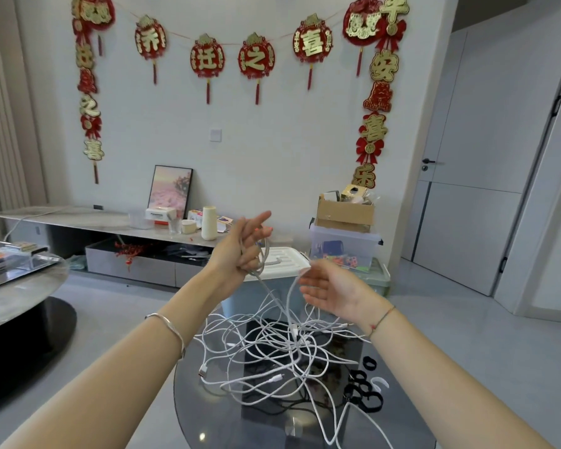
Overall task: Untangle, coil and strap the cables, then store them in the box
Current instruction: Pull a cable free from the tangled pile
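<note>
— Where to look for the white cables (pixel 272 358)?

— On the round glass desk (pixel 208 416), low in the middle of the view. Lying there in a loose tangle, many loops crossing one another, with a flat plug end at the left side. Under the white loops, also a black cable (pixel 284 406).

— All of them down on the desk?

— Not all. A few strands leading up from the tangle to the left grip (pixel 245 251), raised well above the desk.

— How to describe that left grip?

— Clamped on several turns of white cable, lower fingers curled round them, forefinger stretched out and pointing up to the right. On that wrist, a silver bangle (pixel 169 328).

— And the right grip (pixel 329 291)?

— Apart, fingers loosely stretched toward the left, holding nothing. Blurred, so not possible to tell whether touching the strand just beside the fingertips. On that wrist, a thin red cord (pixel 381 319).

— Any straps to see?

— Yes, near the right edge of the desk: black strap rings (pixel 365 388) lying close together, and one white strap (pixel 379 382) just beside them.

— And the box?

— Behind the desk, on the floor: a pale plastic box (pixel 256 299), with its white lid (pixel 285 257) on.
</note>
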Action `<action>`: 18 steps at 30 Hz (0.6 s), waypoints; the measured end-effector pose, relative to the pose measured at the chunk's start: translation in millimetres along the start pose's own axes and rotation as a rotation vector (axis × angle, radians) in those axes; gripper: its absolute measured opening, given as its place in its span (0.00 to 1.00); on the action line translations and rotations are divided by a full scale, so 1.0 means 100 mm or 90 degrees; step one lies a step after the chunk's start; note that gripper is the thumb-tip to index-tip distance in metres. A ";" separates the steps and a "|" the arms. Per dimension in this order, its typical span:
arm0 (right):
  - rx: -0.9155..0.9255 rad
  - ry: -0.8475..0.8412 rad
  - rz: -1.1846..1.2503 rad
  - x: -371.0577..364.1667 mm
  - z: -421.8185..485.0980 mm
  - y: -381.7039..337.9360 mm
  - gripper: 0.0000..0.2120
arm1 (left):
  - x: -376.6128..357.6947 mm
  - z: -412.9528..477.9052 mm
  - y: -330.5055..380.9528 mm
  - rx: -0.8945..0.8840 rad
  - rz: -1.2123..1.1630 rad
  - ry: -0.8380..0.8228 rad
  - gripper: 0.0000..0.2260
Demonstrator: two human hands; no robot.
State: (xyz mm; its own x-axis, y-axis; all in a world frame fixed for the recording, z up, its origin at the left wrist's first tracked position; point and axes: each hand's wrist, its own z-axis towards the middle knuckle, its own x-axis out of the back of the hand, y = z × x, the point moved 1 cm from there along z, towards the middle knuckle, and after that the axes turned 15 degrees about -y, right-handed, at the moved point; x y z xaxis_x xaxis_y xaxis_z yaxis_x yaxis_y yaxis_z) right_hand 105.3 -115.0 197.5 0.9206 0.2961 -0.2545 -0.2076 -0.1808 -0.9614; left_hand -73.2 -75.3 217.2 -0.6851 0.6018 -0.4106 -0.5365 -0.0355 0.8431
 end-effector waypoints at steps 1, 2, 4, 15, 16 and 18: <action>-0.035 0.001 -0.006 0.08 -0.03 0.02 0.12 | 0.02 -0.01 0.04 -0.011 -0.037 0.004 0.18; -0.081 0.001 -0.032 0.15 -0.05 0.04 0.12 | 0.05 -0.02 0.07 -0.020 -0.068 0.008 0.18; -0.178 0.022 -0.143 0.28 -0.10 0.10 0.11 | 0.08 -0.04 0.11 -0.029 -0.110 0.009 0.18; -0.339 0.148 -0.867 0.32 -0.28 -0.06 0.31 | -0.05 -0.04 0.02 0.048 -0.069 -0.023 0.20; -0.287 0.234 -0.996 0.29 -0.28 -0.10 0.30 | -0.05 -0.05 0.02 0.052 -0.069 -0.019 0.21; -0.093 0.347 -1.137 0.19 -0.25 -0.12 0.25 | -0.07 -0.05 0.01 0.061 -0.064 -0.024 0.22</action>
State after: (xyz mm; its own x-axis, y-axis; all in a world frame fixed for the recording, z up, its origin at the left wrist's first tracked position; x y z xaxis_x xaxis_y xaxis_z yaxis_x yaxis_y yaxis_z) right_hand 133.8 -130.5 207.2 -0.0109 -0.0862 0.9962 0.9936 -0.1130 0.0011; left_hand -71.2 -83.1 218.9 -0.6094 0.6286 -0.4832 -0.5514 0.1019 0.8280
